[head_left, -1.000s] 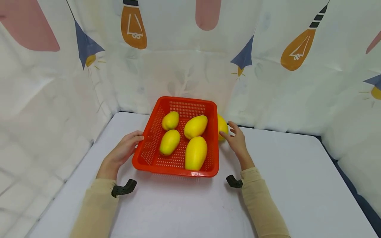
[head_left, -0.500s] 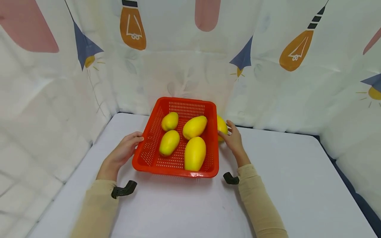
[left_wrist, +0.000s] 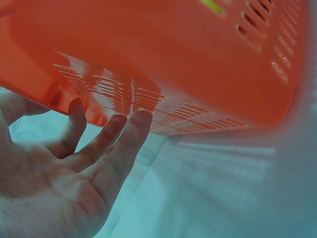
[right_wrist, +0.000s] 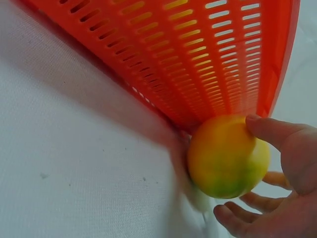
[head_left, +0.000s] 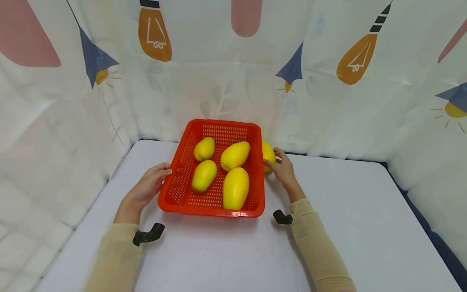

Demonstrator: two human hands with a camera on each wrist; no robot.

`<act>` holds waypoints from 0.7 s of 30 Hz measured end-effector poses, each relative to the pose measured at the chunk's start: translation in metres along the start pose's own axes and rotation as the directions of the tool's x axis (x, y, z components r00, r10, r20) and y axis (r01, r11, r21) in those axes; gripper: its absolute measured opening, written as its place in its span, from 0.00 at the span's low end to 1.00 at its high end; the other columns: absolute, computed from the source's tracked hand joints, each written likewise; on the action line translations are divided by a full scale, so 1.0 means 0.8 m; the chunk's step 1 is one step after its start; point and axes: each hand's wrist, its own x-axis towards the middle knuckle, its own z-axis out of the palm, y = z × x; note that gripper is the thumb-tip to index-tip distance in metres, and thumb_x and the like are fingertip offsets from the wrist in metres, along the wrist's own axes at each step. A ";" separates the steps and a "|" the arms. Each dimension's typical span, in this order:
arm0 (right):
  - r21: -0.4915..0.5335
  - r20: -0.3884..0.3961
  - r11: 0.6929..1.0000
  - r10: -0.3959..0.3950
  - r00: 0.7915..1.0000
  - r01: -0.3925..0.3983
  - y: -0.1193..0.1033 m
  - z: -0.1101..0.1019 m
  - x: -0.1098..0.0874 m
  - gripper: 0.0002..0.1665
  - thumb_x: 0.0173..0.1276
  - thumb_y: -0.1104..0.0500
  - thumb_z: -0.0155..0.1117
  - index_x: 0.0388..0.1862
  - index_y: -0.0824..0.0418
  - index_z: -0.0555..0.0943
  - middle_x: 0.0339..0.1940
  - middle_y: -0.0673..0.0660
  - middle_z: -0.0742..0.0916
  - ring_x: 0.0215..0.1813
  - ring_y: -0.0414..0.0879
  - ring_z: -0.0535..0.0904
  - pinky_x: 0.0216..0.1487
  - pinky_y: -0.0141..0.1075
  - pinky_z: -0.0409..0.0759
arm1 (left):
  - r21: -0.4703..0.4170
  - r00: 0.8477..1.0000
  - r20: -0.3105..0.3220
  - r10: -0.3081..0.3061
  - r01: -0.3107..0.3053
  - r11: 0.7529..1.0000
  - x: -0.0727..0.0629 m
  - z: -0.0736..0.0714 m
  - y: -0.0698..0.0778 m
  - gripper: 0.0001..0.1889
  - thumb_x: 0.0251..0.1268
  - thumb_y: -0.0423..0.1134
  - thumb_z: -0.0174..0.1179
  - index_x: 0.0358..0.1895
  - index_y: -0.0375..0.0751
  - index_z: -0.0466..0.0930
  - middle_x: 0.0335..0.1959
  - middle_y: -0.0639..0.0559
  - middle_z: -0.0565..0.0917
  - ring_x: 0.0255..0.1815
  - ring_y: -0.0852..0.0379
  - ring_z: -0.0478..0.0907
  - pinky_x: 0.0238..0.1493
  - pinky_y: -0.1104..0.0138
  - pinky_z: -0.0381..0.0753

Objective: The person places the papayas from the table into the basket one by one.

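Observation:
A red plastic basket [head_left: 211, 211] with slotted walls holds several yellow mangoes, one [head_left: 236, 188] at its near right corner. On the basket's left side, my left hand [head_left: 148, 187] grips the rim, its fingers against the outer wall in the left wrist view. Another mango [right_wrist: 225, 158], yellow with a green patch, lies outside against the basket's right wall, which partly hides it in the head view. My right hand [head_left: 286, 172] holds this mango, thumb [right_wrist: 272, 130] on its upper side and fingers curled round the lower side.
The basket stands on a white-covered table [head_left: 346, 227], near its back edge. A pale curtain [head_left: 204, 77] printed with lamps rises behind and along the left side. Black wrist mounts [head_left: 148, 234] stick out from both sleeves.
My right hand has moved in slightly and its thumb and fingers have come around the outside mango. My left hand stays at the basket rim. The head view has shifted a little.

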 end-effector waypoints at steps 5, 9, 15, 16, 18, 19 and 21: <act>0.004 0.014 1.000 -0.008 1.000 0.008 -0.003 0.002 0.000 0.43 0.65 0.50 0.65 0.75 0.54 0.58 0.73 0.60 0.67 0.68 0.62 0.70 0.63 0.51 0.74 | 0.002 1.000 -0.009 0.011 -0.011 1.000 -0.001 -0.001 0.002 0.10 0.77 0.43 0.44 0.45 0.42 0.72 0.34 0.58 0.78 0.41 0.62 0.77 0.44 0.67 0.77; -0.006 0.019 1.000 0.008 1.000 -0.008 -0.003 0.002 0.000 0.42 0.66 0.50 0.64 0.75 0.53 0.58 0.74 0.60 0.66 0.67 0.62 0.71 0.64 0.51 0.74 | 0.002 1.000 -0.020 0.006 -0.005 1.000 0.000 0.002 -0.001 0.10 0.77 0.43 0.45 0.45 0.42 0.71 0.35 0.59 0.78 0.41 0.62 0.77 0.44 0.67 0.77; -0.034 0.022 0.999 0.029 0.999 -0.028 -0.001 0.001 -0.004 0.44 0.66 0.51 0.63 0.77 0.53 0.55 0.75 0.60 0.66 0.69 0.60 0.68 0.67 0.50 0.71 | -0.012 1.000 -0.021 0.000 0.000 1.000 -0.001 0.009 -0.005 0.08 0.77 0.41 0.45 0.44 0.42 0.71 0.34 0.58 0.79 0.38 0.63 0.78 0.42 0.68 0.78; -0.033 0.022 0.999 0.026 0.999 -0.025 0.000 0.001 -0.004 0.44 0.66 0.50 0.63 0.77 0.53 0.55 0.75 0.60 0.66 0.70 0.59 0.67 0.68 0.50 0.70 | -0.013 1.000 -0.026 0.000 -0.001 1.000 -0.001 0.009 -0.005 0.08 0.77 0.41 0.45 0.44 0.42 0.71 0.33 0.58 0.79 0.38 0.62 0.78 0.41 0.68 0.78; -0.025 0.028 1.000 0.020 0.999 -0.020 0.000 0.002 -0.003 0.44 0.66 0.50 0.63 0.77 0.53 0.55 0.75 0.61 0.65 0.72 0.58 0.64 0.69 0.51 0.68 | -0.015 0.999 -0.038 -0.003 0.002 1.000 -0.002 0.009 -0.004 0.08 0.76 0.41 0.45 0.43 0.43 0.71 0.34 0.58 0.79 0.38 0.62 0.78 0.41 0.68 0.78; -0.024 0.031 1.000 0.018 0.999 -0.017 -0.001 0.002 -0.003 0.44 0.66 0.50 0.63 0.77 0.53 0.55 0.75 0.61 0.65 0.72 0.58 0.63 0.69 0.51 0.68 | -0.013 0.999 -0.042 -0.005 0.004 1.000 -0.003 0.009 -0.003 0.08 0.76 0.42 0.45 0.43 0.43 0.71 0.34 0.58 0.79 0.38 0.62 0.78 0.41 0.69 0.78; -0.019 0.033 1.000 0.020 0.999 -0.019 -0.002 0.004 -0.003 0.44 0.65 0.50 0.63 0.77 0.53 0.55 0.75 0.62 0.65 0.72 0.58 0.63 0.68 0.51 0.69 | -0.011 0.999 -0.047 -0.008 0.007 1.000 -0.004 0.008 0.000 0.08 0.76 0.42 0.45 0.43 0.44 0.71 0.34 0.57 0.79 0.38 0.62 0.78 0.41 0.68 0.78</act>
